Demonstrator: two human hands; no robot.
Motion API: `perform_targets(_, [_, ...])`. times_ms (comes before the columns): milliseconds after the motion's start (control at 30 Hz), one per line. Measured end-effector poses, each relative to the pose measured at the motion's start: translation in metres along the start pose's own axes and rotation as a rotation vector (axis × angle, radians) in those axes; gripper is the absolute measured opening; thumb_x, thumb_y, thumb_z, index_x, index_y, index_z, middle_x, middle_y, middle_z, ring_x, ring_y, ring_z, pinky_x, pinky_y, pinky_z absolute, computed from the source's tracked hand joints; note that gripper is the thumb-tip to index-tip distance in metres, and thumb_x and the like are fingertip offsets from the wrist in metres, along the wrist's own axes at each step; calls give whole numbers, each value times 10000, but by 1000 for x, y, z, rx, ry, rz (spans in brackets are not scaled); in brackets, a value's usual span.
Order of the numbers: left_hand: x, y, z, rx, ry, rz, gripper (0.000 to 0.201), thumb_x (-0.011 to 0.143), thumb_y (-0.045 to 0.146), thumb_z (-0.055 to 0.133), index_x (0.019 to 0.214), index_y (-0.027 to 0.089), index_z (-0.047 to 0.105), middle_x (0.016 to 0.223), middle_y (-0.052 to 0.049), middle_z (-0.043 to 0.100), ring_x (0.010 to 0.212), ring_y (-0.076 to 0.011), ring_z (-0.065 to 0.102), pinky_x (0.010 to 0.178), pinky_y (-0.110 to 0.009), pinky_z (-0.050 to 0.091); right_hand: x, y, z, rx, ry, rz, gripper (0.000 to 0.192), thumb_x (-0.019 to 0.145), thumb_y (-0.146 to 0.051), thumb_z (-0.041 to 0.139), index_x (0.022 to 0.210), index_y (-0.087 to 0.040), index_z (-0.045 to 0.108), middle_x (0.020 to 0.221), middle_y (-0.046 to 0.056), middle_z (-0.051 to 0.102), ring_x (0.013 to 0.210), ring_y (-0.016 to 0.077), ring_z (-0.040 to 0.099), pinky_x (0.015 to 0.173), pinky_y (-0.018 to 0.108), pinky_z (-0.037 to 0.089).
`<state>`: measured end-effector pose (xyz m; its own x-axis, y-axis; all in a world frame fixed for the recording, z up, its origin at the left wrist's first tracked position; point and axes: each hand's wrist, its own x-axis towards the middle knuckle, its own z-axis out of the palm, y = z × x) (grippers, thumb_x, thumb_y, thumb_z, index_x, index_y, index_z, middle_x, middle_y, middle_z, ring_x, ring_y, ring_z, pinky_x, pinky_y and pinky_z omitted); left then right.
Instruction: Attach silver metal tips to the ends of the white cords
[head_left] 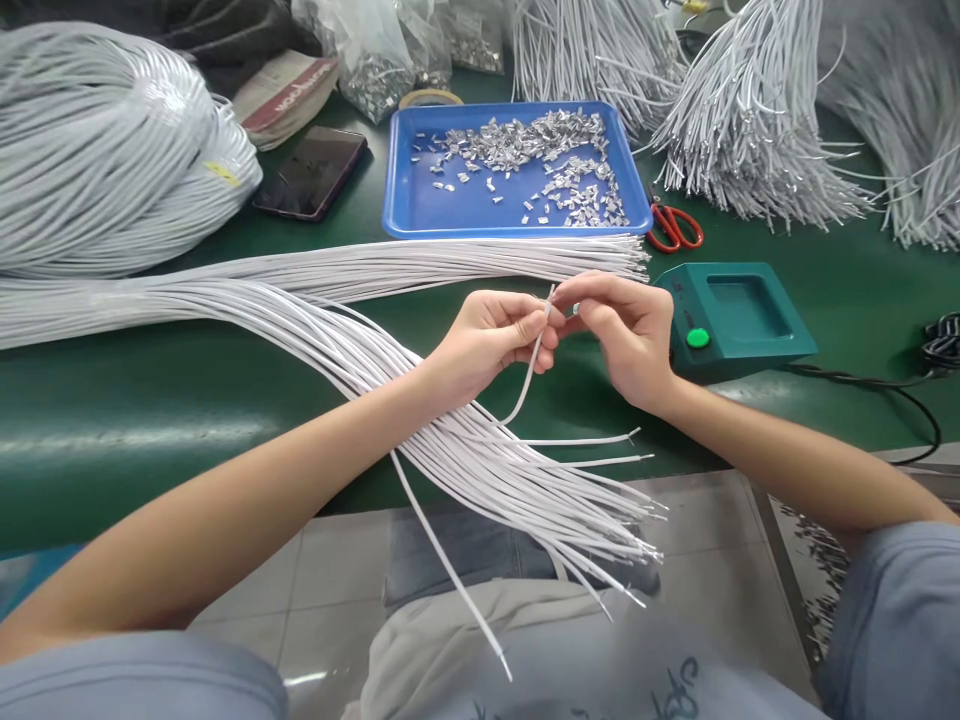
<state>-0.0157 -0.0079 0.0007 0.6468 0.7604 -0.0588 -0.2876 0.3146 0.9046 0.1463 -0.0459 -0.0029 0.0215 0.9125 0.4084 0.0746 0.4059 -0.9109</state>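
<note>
Nearest me, below the left hand, a bundle of wires (480, 460) fans out past the edge of the desk (187, 390), running out of view far to that hand's left. My left hand (484, 338) pinches one white wire (533, 362) just under its tip; I lose its tail among the bundle. My right hand (636, 335), thumb and fingers together, grips a pale bit (576, 310) too small to identify. Beyond both hands, a blue tray (450, 215) holds metal pieces (517, 145).
</note>
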Motion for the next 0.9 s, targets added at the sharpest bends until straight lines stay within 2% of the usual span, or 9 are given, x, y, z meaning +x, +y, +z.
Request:
perform_targets(100, [0, -1, 0, 16, -9, 16, 358, 661, 402, 868, 781, 100, 718, 617, 3, 645, 511, -79, 607, 503, -194, 509, 1, 2, 0, 46, -14, 33, 288, 849, -501, 647, 803, -219, 684, 824, 29, 690, 763, 159, 679, 596, 294, 628])
perform_targets(267, [-1, 0, -1, 51, -25, -16, 385, 658, 429, 865, 780, 97, 715, 610, -4, 647, 512, -94, 617, 504, -209, 514, 4, 2, -2, 87, -39, 71, 255, 828, -439, 678, 1007, -260, 645, 914, 3, 689, 844, 146, 688, 647, 277, 625])
perform_targets(433, [-1, 0, 0, 61, -35, -10, 366, 667, 424, 860, 714, 102, 692, 608, -6, 653, 519, -91, 621, 492, -193, 500, 6, 1, -3, 73, -69, 88, 289, 791, -322, 710, 1063, -267, 628, 783, -30, 640, 737, 122, 666, 681, 291, 623])
perform_targets(700, [-1, -2, 1, 86, -32, -4, 356, 673, 414, 859, 749, 103, 702, 629, -12, 667, 543, -99, 635, 518, -205, 520, 8, 1, -5, 57, -124, 155, 288, 776, -244, 670, 1059, -275, 623, 740, -40, 568, 684, 111, 613, 656, 284, 598])
perform_targets(900, [-1, -2, 0, 57, -31, -3, 360, 677, 415, 857, 766, 100, 707, 643, -9, 670, 544, -93, 639, 516, -194, 524, 7, 0, -5, 172, -96, 180, 237, 769, -201, 613, 997, -258, 646, 731, -37, 549, 647, 100, 586, 597, 255, 561])
